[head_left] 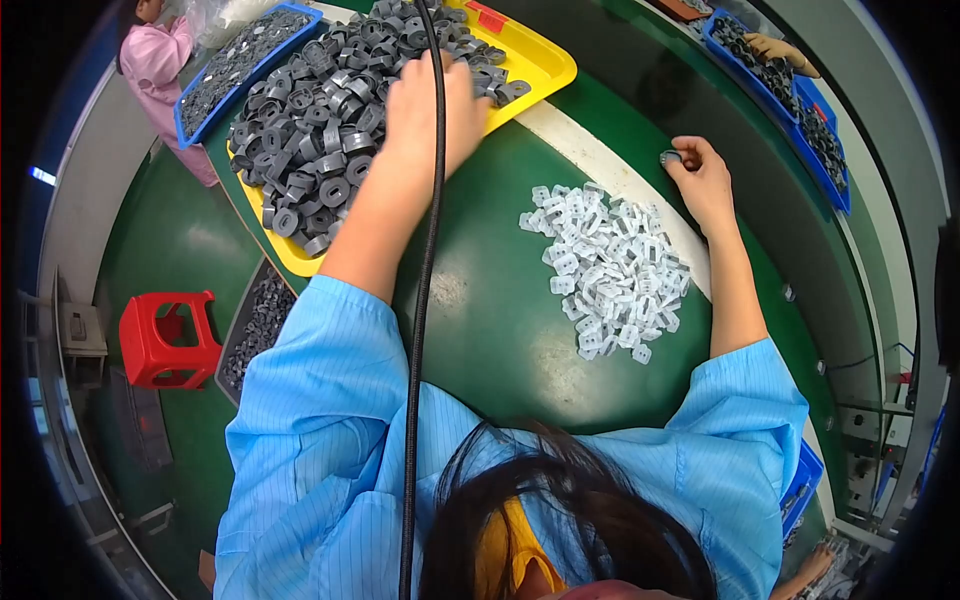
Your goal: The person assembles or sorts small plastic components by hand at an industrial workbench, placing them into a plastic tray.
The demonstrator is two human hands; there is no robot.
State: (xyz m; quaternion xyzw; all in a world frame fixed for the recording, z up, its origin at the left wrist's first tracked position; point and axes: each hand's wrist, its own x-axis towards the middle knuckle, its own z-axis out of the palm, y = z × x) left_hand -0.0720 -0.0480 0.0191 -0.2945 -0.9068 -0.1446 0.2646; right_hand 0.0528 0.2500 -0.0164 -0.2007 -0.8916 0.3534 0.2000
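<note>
My left hand [432, 112] reaches into a heap of dark grey ring-shaped plastic parts [318, 130] at the far left. Its fingertips are hidden among the parts and partly behind a black cable, so its grip does not show. The heap fills a yellow tray [545, 68]. On the right, my right hand [703, 182] is closed in a pinch on a small grey plastic part [670, 157], just above the green table. Between my arms lies a loose pile of small whitish translucent plastic pieces [615, 270], nearest to my right hand.
A black cable [428, 250] hangs through the view beside my left hand. Blue trays of dark parts [775, 75] stand far right, near another person's gloved hand [782, 52]. A person in pink [155, 60] is beyond a blue tray [190, 125]. A red stool [165, 345] stands left.
</note>
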